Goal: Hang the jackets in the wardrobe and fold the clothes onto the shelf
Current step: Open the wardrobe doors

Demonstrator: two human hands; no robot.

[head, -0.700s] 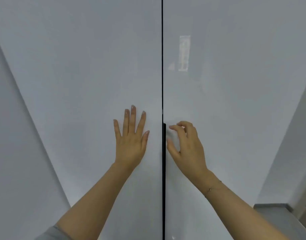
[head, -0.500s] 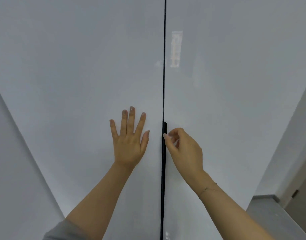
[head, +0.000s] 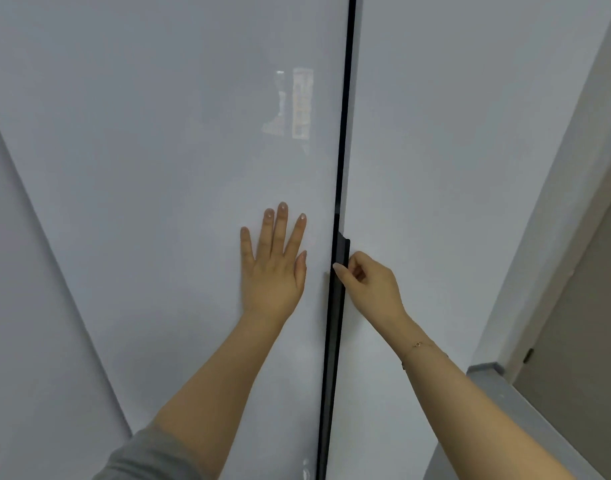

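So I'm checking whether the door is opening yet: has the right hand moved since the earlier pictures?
Yes. The right hand has moved left to the dark seam and now hooks the right door's edge.

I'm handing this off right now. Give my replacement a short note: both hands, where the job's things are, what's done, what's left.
Left hand: flat, fingers straight, on the left door.
Right hand: fingers curled on the dark handle strip at the edge of the right door.
Doors: a narrow dark gap shows between them; the inside is not visible.
Jackets, clothes, shelf: none in view.
Done: nothing visible beyond gripping the handle.
Left: open the wardrobe, hang the jackets, fold the clothes onto the shelf.
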